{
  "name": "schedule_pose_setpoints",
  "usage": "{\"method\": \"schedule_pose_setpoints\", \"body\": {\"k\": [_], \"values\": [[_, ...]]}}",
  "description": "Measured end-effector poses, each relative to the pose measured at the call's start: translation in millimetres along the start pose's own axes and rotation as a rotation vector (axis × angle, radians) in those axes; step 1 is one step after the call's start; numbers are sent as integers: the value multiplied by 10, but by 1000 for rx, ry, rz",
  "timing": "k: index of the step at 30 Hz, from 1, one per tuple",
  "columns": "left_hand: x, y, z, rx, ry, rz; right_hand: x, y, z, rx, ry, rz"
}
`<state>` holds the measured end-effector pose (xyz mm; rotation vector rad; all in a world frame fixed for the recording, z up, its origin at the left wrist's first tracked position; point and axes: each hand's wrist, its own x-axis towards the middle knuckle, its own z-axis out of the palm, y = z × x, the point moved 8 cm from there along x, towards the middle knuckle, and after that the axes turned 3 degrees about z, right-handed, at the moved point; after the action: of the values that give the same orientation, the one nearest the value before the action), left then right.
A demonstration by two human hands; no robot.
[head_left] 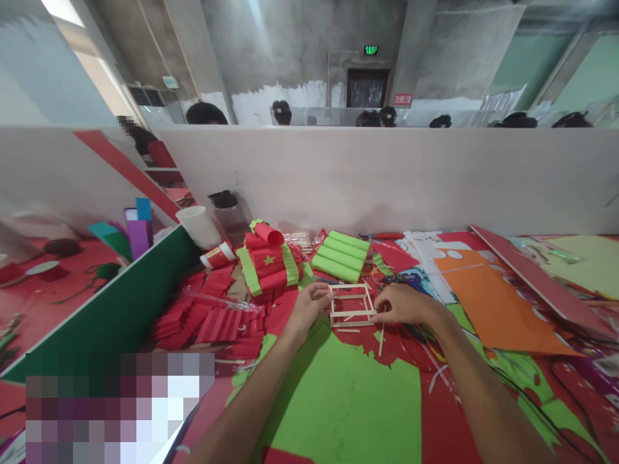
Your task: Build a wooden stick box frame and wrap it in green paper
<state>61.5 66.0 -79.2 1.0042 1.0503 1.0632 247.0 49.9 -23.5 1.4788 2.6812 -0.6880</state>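
A small open frame of thin wooden sticks (352, 303) stands on the paper-covered table between my hands. My left hand (312, 304) pinches its left side with fingers closed. My right hand (403, 304) grips its right side, fingers curled. Loose sticks (380, 339) lie on the red paper just below the frame. A green paper sheet (338, 393) lies under my forearms.
Behind the frame lie green paper rolls (341, 256), a red bundle with a yellow star (268, 261) and folded red paper (217, 319). A white cup (199, 227) stands at the left. An orange sheet (483, 290) lies right. A partition wall (387, 174) closes the back; other people's heads show beyond.
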Motion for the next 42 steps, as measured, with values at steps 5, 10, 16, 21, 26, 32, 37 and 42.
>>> {"method": "schedule_pose_setpoints", "body": {"k": [5,10,16,21,26,32,37,42], "values": [[-24,30,12,16,-4,7,-3,-3,4,4,-21,7],[-51,70,30,17,1,15,-5,-9,-5,6,-12,9],[-44,69,25,23,14,9,1,10,-13,5,23,16],[-19,39,15,31,-2,18,0,33,-62,27,91,39],[3,1,4,25,-5,23,-22,87,-71,66,112,86],[2,3,0,18,0,32,-37,159,-37,179,116,142],[7,-2,6,21,-10,30,-34,104,-41,188,106,72],[-9,12,10,21,10,19,-33,106,-56,154,130,44]]}}
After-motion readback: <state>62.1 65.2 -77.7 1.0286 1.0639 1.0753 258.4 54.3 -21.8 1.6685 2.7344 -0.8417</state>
